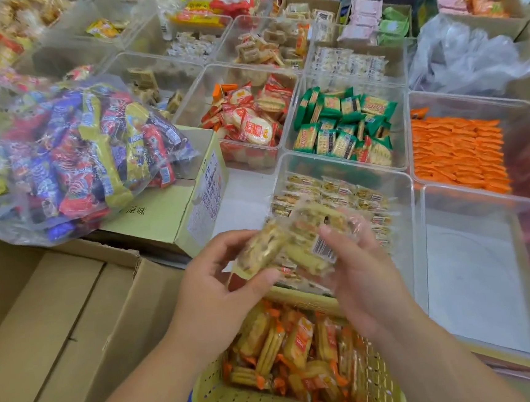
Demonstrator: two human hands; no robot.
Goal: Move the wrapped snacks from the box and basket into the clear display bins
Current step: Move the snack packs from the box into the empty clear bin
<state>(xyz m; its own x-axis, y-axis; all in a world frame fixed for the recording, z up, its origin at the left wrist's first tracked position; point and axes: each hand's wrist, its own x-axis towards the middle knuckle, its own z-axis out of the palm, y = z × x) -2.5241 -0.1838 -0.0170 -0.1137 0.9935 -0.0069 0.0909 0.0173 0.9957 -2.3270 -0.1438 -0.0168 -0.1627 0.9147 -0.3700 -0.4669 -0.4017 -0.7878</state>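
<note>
My left hand (213,285) grips several clear-wrapped pale snack bars (261,249) just above the near edge of a clear display bin (404,195). My right hand (362,269) holds more of these wrapped bars (319,247), one showing a barcode. The bin holds rows of the same bars (330,192). Below my hands a yellow plastic basket (242,398) is filled with orange-wrapped crackers (296,348). A brown cardboard box (63,327) with shut flaps lies at the left.
A large clear bag of colourful candies (70,153) rests on a green carton (177,205). Other clear bins hold orange-red rice crackers (250,118), green biscuit packs (346,123) and orange packets (458,152). An empty-looking clear bin (475,278) stands at the right.
</note>
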